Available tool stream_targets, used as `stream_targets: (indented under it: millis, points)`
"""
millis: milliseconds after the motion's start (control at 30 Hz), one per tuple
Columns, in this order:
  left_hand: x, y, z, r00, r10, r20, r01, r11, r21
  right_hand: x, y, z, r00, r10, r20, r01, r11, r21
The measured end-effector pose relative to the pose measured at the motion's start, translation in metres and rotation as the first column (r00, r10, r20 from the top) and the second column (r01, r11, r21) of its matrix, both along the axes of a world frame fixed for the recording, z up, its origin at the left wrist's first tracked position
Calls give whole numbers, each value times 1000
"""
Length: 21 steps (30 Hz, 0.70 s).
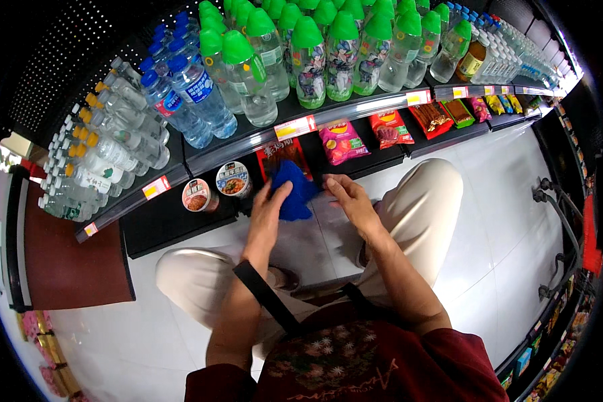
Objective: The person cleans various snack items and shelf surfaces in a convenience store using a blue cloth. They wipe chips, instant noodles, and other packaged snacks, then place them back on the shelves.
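Observation:
A bunched blue cloth hangs in front of the low shelf, blurred by motion. My left hand grips its left side, thumb on top. Close to the cloth's right edge is my right hand, its fingers bent toward the thumb; whether they touch the cloth cannot be made out. Behind the cloth, partly hidden, lies a red and black snack packet. Left of it stand two instant noodle cups, one blue and white, one pink and white.
Above, a shelf edge with price tags carries green-capped bottles, blue-capped bottles and smaller water bottles. Chip bags lie on the lower shelf. A brown mat covers floor at left; metal rails stand at right.

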<state>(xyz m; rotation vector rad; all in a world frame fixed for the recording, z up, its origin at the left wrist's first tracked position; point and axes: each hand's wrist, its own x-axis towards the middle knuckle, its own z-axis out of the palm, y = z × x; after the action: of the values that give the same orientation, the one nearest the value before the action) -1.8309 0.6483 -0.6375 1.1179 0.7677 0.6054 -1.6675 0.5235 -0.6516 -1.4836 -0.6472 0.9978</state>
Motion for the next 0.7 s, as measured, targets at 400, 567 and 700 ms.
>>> stream_targets:
  millis: [400, 567, 700]
  points:
    - [29, -12, 16, 627, 11, -779, 755, 235, 612, -13, 59, -40, 398, 161, -903, 51, 979, 197]
    - [13, 32, -3, 578, -257, -774, 729, 590, 348, -4, 53, -90, 446, -141, -884, 241, 970, -33]
    - [-24, 119, -71, 602, 333, -726, 457, 602, 655, -16, 60, -85, 496, -359, -791, 313, 923, -223]
